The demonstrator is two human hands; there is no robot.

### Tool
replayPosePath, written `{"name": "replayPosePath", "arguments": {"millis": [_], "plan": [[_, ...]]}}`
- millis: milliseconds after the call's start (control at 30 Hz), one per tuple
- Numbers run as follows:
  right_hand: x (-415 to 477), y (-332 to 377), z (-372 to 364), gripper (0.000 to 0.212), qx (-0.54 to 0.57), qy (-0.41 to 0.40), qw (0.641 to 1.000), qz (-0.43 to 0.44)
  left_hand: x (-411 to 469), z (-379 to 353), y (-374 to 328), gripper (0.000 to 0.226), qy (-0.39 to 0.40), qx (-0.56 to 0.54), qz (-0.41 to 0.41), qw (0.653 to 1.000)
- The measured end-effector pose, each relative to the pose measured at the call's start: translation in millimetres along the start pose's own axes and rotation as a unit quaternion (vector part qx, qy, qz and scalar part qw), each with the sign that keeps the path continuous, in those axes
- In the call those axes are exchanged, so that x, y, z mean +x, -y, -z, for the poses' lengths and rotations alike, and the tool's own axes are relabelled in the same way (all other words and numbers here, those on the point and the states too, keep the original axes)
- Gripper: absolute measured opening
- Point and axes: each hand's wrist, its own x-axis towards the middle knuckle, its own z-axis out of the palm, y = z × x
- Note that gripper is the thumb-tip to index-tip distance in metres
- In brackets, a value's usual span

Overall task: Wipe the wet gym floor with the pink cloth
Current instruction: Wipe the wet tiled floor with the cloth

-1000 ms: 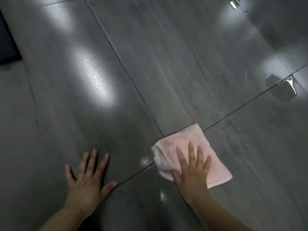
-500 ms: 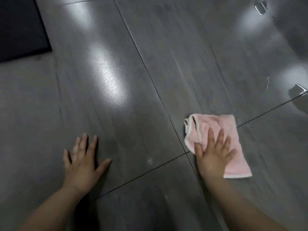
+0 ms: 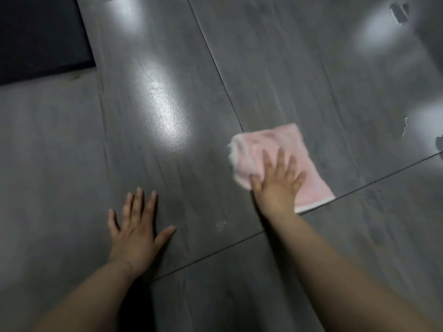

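**Fingers splayed, both palms flat on floor**

Fingers (image 3: 141, 202) of left hand (image 3: 136, 232) spread, palm flat on bare grey floor (image 3: 72, 152), gripping nothing. Right hand (image 3: 278, 185) further out, fingers fanned, pressing flat on pink cloth (image 3: 309, 173). Cloth lies on floor where tile joints cross, left edge bunched and blurred. Small wet spot (image 3: 221, 224) between the hands. Beyond: bright glare patch (image 3: 165, 111), black mat (image 3: 40, 37) far left, puddle (image 3: 398, 12) far right.

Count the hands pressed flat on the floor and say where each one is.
2. The left hand lies flat on the bare grey floor, lower left; the right hand presses on the pink cloth, centre right.
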Motion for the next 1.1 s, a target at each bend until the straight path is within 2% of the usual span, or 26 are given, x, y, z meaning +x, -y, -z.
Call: {"name": "replayPosePath", "arguments": {"millis": [33,100,167,200,267,333,400,467,533,600,700,767,833,867,933,1000,1033,1067,1100], "plan": [[-13.9,4.9,-9.5,0.069,-0.032,-0.013,0.995,0.09,-0.7,-0.6,-0.2,0.098,-0.001,-0.002,0.001,1.0],[-36.4,4.7,-21.9,0.064,-0.073,-0.007,0.965,0.252,-1.1,-2.1,0.1,0.09,-0.002,-0.007,0.005,1.0],[-42.6,-18.0,-25.4,0.059,-0.079,-0.024,0.944,0.32,-1.7,-1.6,-0.2,0.086,0.003,-0.013,0.006,1.0],[-43.2,-37.0,-23.8,0.059,-0.083,-0.034,0.948,0.305,-1.8,-1.1,-0.5,0.082,0.011,-0.014,0.01,1.0],[-52.1,-81.7,-14.8,0.064,-0.074,-0.045,0.979,0.184,-2.3,-0.2,-1.9,0.078,0.03,-0.009,0.022,0.999],[-67.5,-115.6,-1.0,0.08,-0.006,-0.022,0.999,-0.029,-2.2,0.3,-3.6,0.078,0.038,-0.004,0.026,0.999],[-83.3,-119.6,4.0,0.08,0.056,-0.012,0.976,-0.211,-2.4,1.0,-4.9,0.078,0.041,-0.003,0.029,0.999],[-84.6,-90.7,-4.3,0.066,0.07,-0.014,0.956,-0.283,-2.0,2.2,-5.4,0.078,0.047,-0.003,0.034,0.998],[-78.7,-52.3,-18.9,0.065,0.051,-0.031,0.972,-0.227,-2.2,3.5,-6.3,0.079,0.055,0.001,0.04,0.998],[-76.0,-12.5,-33.3,0.068,-0.012,-0.068,0.996,-0.053,-2.4,4.5,-6.9,0.08,0.061,0.008,0.044,0.997],[-86.1,13.1,-36.1,0.064,-0.055,-0.014,0.98,0.191,-2.1,6.6,-7.1,0.08,0.071,0.015,0.046,0.996],[-84.9,-17.2,-34.0,0.059,-0.053,-0.017,0.967,0.248,-1.5,9.0,-7.2,0.081,0.077,0.015,0.048,0.996],[-88.0,-68.8,-30.9,0.054,-0.064,-0.034,0.977,0.2,-1.9,10.8,-7.8,0.083,0.086,0.016,0.049,0.995],[-89.7,-94.9,-23.6,0.058,-0.04,-0.038,0.99,0.131,-2.1,10.9,-8.2,0.083,0.087,0.017,0.048,0.995],[-89.8,-126.8,-6.5,0.071,0.045,-0.03,0.995,-0.088,-2.4,10.5,-8.1,0.083,0.086,0.019,0.05,0.995],[-86.9,-121.8,-0.5,0.069,0.102,-0.024,0.956,-0.273,-2.4,11.2,-8.9,0.082,0.09,0.021,0.051,0.994],[-83.2,-106.1,-2.5,0.064,0.097,-0.03,0.945,-0.31,-2.2,11.8,-9.6,0.082,0.093,0.021,0.051,0.994],[-79.7,-86.5,-7.7,0.06,0.089,-0.042,0.946,-0.308,-2.2,12.6,-10.1,0.082,0.096,0.021,0.052,0.994],[-76.7,-66.2,-16.6,0.058,0.064,-0.072,0.96,-0.264,-2.2,13.4,-10.9,0.082,0.099,0.021,0.054,0.993]]}}
